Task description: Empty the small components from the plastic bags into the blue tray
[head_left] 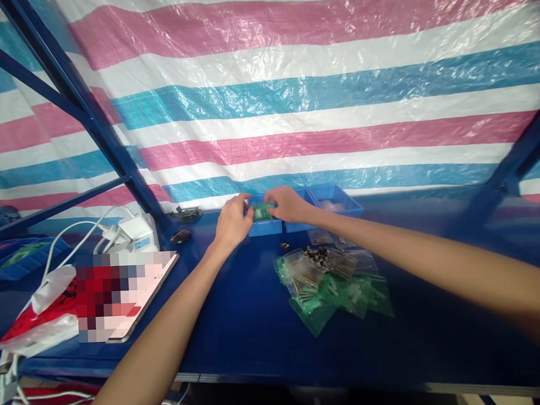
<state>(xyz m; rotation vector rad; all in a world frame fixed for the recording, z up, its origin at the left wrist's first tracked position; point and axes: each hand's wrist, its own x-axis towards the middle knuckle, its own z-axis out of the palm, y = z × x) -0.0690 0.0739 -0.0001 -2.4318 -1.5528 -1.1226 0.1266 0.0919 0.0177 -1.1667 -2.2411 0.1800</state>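
In the head view, the green packet [263, 212] lies at the blue bin [266, 228], just right of the left hand [233, 221] and left of the right hand [290, 205], about equally near both. Each grip is part-open with curved fingers, and whether either pinches the packet I cannot tell. Fingers cover its ends, and blur leaves its long axis and contents unclear.

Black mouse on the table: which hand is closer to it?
Left. The left hand is to the right of the mouse; the right hand is farther right, past the green packet.
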